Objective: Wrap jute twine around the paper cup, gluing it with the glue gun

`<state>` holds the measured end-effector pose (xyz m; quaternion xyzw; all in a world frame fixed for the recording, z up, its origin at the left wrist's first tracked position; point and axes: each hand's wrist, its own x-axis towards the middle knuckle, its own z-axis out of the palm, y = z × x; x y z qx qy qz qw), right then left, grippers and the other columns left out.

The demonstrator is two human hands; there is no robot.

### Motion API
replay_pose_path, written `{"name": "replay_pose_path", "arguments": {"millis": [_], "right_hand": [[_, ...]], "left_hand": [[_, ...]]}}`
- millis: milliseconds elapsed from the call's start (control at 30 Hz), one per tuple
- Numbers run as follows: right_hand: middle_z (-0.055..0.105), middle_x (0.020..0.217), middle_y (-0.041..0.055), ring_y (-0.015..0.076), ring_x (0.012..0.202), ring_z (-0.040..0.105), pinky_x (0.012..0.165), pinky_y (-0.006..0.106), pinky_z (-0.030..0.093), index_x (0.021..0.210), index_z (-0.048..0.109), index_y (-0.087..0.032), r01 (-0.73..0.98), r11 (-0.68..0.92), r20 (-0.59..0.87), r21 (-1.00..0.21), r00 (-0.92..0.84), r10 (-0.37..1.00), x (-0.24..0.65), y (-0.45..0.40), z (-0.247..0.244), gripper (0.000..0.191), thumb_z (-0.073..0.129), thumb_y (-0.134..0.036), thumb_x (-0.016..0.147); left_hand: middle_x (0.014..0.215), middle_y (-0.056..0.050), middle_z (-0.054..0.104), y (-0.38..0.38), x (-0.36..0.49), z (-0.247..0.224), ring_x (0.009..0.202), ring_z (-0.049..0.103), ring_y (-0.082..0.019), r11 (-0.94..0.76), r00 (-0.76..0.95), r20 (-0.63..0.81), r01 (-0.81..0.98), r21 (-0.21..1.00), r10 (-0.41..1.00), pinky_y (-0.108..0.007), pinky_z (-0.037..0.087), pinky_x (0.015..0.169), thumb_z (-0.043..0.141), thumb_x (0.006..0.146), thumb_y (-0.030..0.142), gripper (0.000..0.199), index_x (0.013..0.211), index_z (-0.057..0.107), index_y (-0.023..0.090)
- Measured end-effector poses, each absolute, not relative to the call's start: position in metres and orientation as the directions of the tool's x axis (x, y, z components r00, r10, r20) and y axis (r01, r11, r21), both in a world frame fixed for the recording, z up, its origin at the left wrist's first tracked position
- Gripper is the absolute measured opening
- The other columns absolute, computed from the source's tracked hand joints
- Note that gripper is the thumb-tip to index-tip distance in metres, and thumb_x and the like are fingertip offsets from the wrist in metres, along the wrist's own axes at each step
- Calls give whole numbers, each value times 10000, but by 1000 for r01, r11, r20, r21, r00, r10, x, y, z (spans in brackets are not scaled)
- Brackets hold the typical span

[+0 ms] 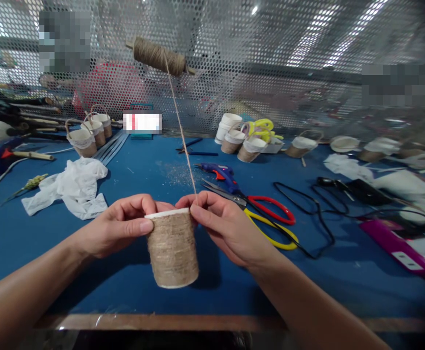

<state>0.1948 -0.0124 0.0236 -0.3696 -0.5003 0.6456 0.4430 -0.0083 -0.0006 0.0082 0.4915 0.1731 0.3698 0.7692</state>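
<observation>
A white cup point(174, 250) wrapped in brown twine hangs tilted over the front of the blue table. My left hand point(125, 226) grips its rim on the left, thumb outside and fingers behind. At the rim's right side, my right hand point(216, 218) is closed, thumb and fingers pinching the twine point(183, 133) close to the cup. From there the strand runs taut up to a twine spool point(159, 57) on a stick at the perforated metal screen. Some fingertips are hidden behind the cup.
Scissors point(271, 214) with red and yellow handles and a blue glue gun point(220, 176) lie beyond my right hand. White lace point(76, 184) lies left. Small twine-wrapped baskets point(84, 142) stand at the back. A black cord point(320, 218) and purple power strip point(391, 248) are at right.
</observation>
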Motion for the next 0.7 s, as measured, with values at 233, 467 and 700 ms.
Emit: {"name": "replay_pose_path", "arguments": {"millis": [233, 467, 700], "right_hand": [[579, 736, -32, 78, 615, 459, 576, 232, 349, 650, 521, -187, -208, -137, -46, -968, -391, 919, 197, -12, 23, 192, 691, -251, 714], [570, 724, -32, 80, 583, 436, 537, 237, 327, 631, 511, -190, -177, -112, -43, -978, -352, 935, 199, -11, 28, 205, 697, -247, 694], [588, 752, -20, 105, 655, 501, 648, 273, 400, 654, 527, -201, -63, 24, 41, -998, -278, 960, 202, -7, 24, 166, 680, -240, 704]], "left_hand": [[905, -58, 636, 2, -10, 9, 980, 539, -232, 162, 668, 170, -405, 900, 725, -374, 396, 874, 644, 747, 248, 92, 723, 612, 165], [949, -61, 611, 9, -11, 4, 978, 528, -224, 137, 660, 134, -342, 929, 739, -362, 401, 863, 646, 754, 263, 98, 757, 637, 165], [1010, -73, 628, 13, -10, 4, 987, 540, -223, 138, 628, 59, -261, 955, 776, -365, 397, 887, 689, 712, 266, 121, 782, 667, 171]]}}
